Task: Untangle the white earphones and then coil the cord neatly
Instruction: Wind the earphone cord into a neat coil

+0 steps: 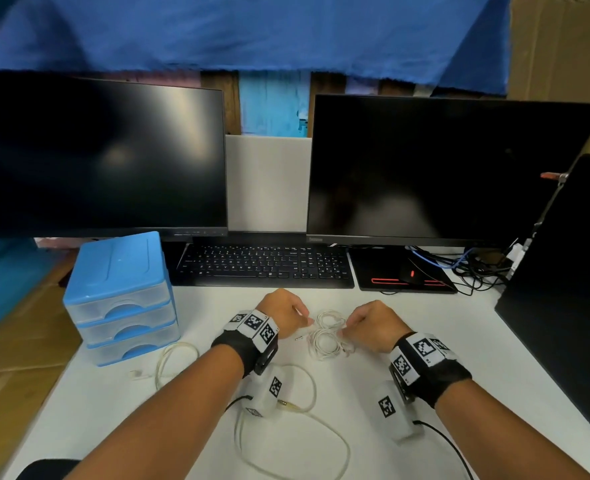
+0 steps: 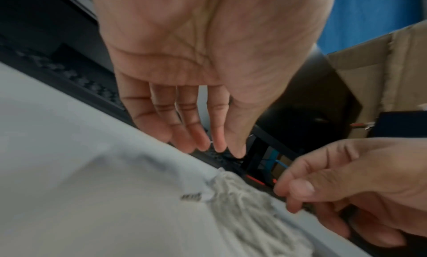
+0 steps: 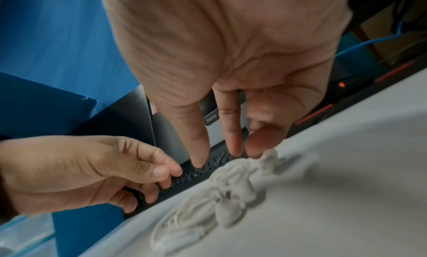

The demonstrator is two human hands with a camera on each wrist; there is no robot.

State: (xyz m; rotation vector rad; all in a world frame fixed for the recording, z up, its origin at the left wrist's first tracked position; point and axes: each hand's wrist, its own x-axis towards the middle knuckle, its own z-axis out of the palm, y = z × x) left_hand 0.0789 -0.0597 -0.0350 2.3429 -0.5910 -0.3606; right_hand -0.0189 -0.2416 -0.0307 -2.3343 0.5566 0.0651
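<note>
The white earphones (image 1: 325, 337) lie on the white table (image 1: 452, 320) as a small bundle of looped cord (image 2: 245, 202) (image 3: 231, 184), with the metal jack plug (image 1: 299, 338) (image 2: 191, 197) sticking out on its left. My left hand (image 1: 305, 320) (image 2: 208, 146) hovers just left of the bundle. Its fingers are nearly straight and hold nothing. My right hand (image 1: 347, 329) (image 3: 226, 157) is at the bundle's right edge. One of its fingertips (image 3: 256, 149) touches the top of the cord, while the thumb stands apart from the fingers.
A second cream cable (image 1: 307, 420) with a gold plug loops across the near table, under my forearms. A blue drawer unit (image 1: 124, 296) stands at the left. Behind the hands are a black keyboard (image 1: 265, 263) and a mouse pad (image 1: 407, 277), then two dark monitors. A black panel (image 1: 563, 289) is at the right.
</note>
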